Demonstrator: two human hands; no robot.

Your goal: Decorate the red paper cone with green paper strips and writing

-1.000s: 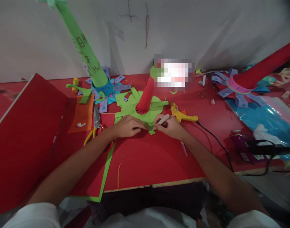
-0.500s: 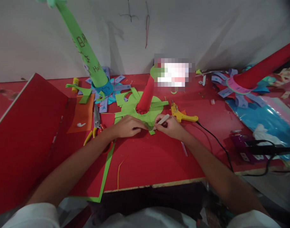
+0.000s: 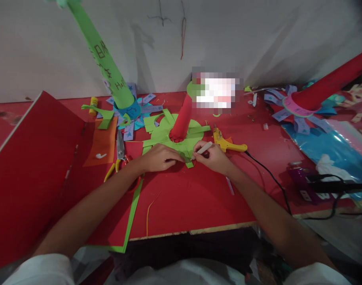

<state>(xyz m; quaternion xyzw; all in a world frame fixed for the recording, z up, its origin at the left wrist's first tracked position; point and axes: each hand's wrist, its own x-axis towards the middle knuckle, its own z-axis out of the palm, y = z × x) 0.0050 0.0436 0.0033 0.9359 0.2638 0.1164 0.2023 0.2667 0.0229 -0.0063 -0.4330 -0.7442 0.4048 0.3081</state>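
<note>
A green paper piece (image 3: 164,132) with radiating strips lies on the red table, and a red paper cone (image 3: 181,118) stands tilted at its middle. My right hand (image 3: 212,159) is closed round a pale pen-like tool (image 3: 205,147), its tip at a green strip near the front edge of the piece. From the left, my left hand (image 3: 163,158) rests on the green paper, fingertips bent down by the same strip; whether they pinch it is hidden. Just behind my right hand lies a yellow glue gun (image 3: 228,144).
Scissors (image 3: 120,146) and orange paper (image 3: 105,142) lie left of my left hand. A tall green paper tube (image 3: 109,67) stands behind. A red tube (image 3: 329,89), a blue sheet (image 3: 323,146) and a purple box (image 3: 304,184) are at right. The glue gun's black cord (image 3: 271,177) runs forward.
The pale tool in my right hand has shifted very slightly. Otherwise the hands and the green paper look the same.
</note>
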